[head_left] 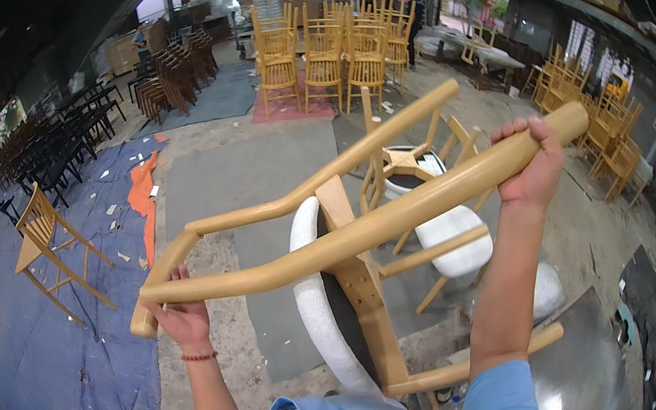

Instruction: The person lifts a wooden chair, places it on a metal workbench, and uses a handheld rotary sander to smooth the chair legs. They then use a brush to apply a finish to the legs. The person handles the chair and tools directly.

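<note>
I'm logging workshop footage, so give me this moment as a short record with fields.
left hand: holds a lower corner of the wooden chair
right hand: grips the same chair near the upper end of its thick rail
held chair: tilted; white seat with dark underside showing
beyond it: another white-topped chair
left floor: slatted chair on a blue sheet
background: stacked wooden chairs

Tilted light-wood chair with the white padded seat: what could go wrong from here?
1. Slip: the bare right hand and left hand hold smooth, rounded wood; the light-wood chair might twist loose.
2. Knock: a neighbouring white oval padded seat looks close; swinging the frame could hit it.
3. Stains: its white fabric edge might mark if it touches the floor.
</note>
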`<state>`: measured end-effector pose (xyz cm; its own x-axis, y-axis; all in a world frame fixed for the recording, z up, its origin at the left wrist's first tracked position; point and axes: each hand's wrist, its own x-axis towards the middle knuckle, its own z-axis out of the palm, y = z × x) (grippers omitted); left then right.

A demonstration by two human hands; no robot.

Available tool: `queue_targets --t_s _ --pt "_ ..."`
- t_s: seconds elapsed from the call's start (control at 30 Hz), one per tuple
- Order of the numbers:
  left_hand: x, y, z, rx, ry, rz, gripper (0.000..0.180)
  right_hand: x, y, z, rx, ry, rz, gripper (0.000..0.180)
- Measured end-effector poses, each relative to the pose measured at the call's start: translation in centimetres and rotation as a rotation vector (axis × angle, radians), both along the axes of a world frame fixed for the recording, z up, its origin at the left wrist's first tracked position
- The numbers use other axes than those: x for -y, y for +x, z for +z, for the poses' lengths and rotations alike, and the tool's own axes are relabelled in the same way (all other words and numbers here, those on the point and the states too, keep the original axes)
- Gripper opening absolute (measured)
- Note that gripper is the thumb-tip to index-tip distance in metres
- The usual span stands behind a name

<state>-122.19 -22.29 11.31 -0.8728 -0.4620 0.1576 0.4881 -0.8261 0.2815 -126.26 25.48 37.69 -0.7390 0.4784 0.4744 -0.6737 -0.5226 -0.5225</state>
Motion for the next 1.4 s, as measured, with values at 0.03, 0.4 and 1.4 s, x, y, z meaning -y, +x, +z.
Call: queue_targets --t_s 0.03,0.4,1.4 --pt "0.9 0.0 0.2 0.013 0.008 0.037 0.076 0.0 1.4 0.5 -0.02 0.003 0.049 0.01" --pt "-7.4 5.7 10.2 -0.603 -0.228 -0.347 0.051 -14.0 25.8 0.6 -0.082 -0.079 -0.207 0.016" --pt "-73.8 44.6 43.3 -1.489 -0.814 -0.66 0.043 -14.4 66.2 -30.4 0.73 0.739 -1.329 0.052"
